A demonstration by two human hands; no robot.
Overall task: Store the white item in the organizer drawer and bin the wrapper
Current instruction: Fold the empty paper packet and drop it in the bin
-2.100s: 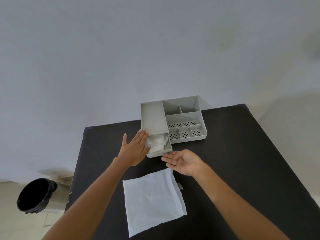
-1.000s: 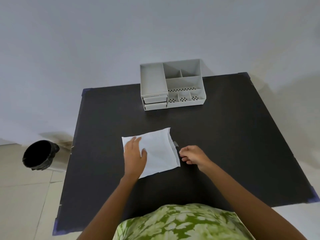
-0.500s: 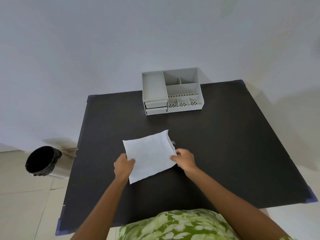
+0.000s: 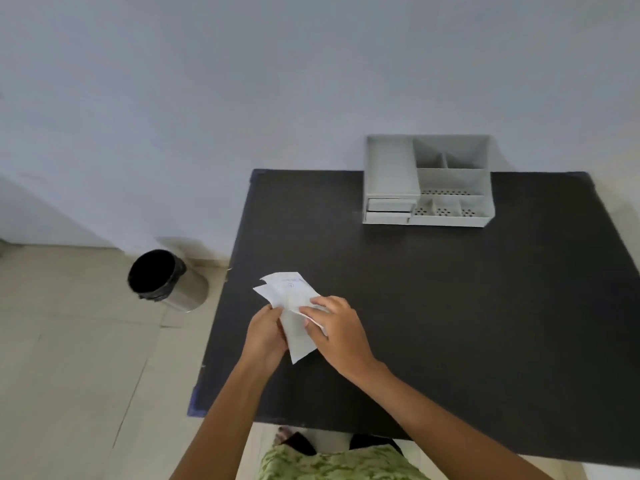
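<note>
Folding between two hands, the white wrapper (image 4: 292,311) is held just above the near left part of the black bench (image 4: 433,306). The left hand (image 4: 265,332) closes its grip on the wrapper's left edge, with its fingers curled under the sheet. The right hand (image 4: 337,327) closes its grip on the right side, its fingers spread over the top face. Beyond the two grips, the free upper end of the wrapper fans out into two overlapping flaps, one bearing faint print. Below the grips, a pointed corner of the sheet hangs toward the person.

Far from the grips, at the back edge of the bench and to their right, stands the grey organizer (image 4: 427,181). Its two small drawers (image 4: 389,210), stacked at its front left, are both pushed in. The white item cannot be seen; the pictures do not show what the drawers hold.

To the left of the grips, off the bench, a metal bin (image 4: 166,280) with a black liner stands on the tiled floor (image 4: 69,358) near the wall, its mouth open upward.
</note>
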